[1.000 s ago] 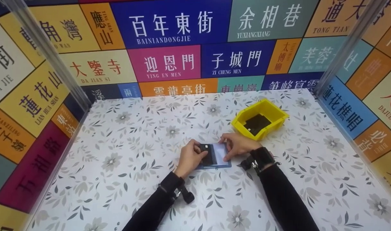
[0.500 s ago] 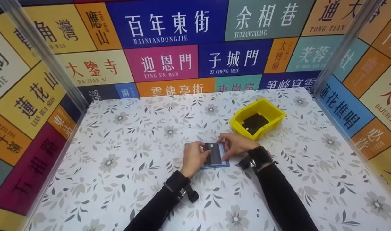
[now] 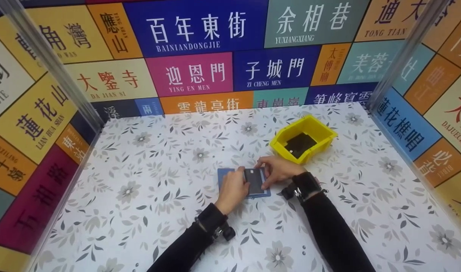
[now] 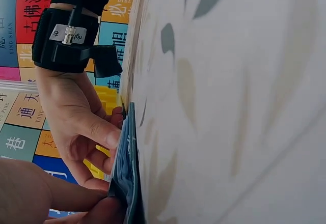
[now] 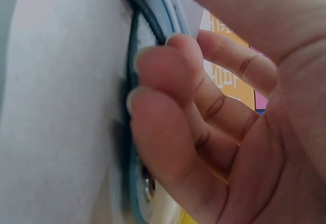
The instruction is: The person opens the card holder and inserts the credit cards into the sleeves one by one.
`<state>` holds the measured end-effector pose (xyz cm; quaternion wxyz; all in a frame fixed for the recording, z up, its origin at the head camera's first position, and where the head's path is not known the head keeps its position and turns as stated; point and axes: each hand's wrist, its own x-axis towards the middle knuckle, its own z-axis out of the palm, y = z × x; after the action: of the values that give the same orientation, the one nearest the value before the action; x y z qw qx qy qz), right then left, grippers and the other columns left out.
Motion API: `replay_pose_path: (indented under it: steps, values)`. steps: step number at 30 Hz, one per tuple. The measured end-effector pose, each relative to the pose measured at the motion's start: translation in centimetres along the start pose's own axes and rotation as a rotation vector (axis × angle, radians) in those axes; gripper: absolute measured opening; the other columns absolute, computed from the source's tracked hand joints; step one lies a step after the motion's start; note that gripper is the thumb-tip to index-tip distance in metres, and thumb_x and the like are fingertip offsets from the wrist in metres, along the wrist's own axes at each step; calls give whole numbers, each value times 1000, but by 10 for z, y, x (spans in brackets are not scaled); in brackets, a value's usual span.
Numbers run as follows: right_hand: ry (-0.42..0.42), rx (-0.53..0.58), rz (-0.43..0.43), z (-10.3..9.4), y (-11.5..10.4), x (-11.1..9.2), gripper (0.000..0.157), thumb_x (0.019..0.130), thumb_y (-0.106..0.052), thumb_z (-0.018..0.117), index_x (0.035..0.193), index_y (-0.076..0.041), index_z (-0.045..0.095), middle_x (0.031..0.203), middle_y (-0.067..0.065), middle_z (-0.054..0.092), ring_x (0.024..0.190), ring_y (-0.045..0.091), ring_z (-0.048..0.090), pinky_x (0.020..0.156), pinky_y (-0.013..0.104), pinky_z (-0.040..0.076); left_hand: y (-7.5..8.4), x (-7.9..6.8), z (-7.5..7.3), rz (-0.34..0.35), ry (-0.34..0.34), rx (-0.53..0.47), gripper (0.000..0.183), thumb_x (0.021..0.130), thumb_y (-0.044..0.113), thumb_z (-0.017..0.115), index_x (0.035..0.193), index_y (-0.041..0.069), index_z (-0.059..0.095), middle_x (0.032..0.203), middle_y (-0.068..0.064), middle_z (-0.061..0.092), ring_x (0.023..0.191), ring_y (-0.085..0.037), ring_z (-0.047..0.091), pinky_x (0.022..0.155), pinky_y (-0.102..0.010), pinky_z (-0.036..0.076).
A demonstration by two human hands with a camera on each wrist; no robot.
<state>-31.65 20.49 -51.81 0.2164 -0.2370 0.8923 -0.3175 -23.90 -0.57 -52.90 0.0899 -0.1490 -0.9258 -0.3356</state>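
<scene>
A blue card holder (image 3: 224, 173) lies spread on the table, with clear sleeves on its right half. Within a sleeve on that half is a black card (image 3: 255, 181) with a small pale chip mark. My left hand (image 3: 232, 190) pinches at the card's left edge, thumb below and index finger above. My right hand (image 3: 281, 172) holds the holder's right side, thumb near the lower corner and fingers at the top. Seen edge-on in the left wrist view, the holder (image 4: 133, 168) shows a stack of sleeves. A metal snap (image 5: 148, 186) shows in the right wrist view.
Behind my right hand stands a yellow bin (image 3: 317, 145) with several black cards (image 3: 300, 143) inside. The table (image 3: 169, 226) has a floral cover. Printed panels (image 3: 194, 73) wall the back and both sides.
The black card has slid right, deeper into the sleeve, with my left hand following it. More of the holder's left flap shows. My right hand keeps its place on the holder.
</scene>
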Motion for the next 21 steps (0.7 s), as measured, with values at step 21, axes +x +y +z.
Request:
replay_pose_path:
  steps: [21]
  values:
    - [4, -17, 24, 0, -6, -3, 62, 70, -18, 96, 125, -17, 67, 80, 2, 65, 68, 16, 57, 62, 28, 49, -5, -2, -31, 36, -293, 71, 92, 62, 20, 99, 140, -1, 57, 122, -18, 71, 111, -36, 64, 101, -48, 53]
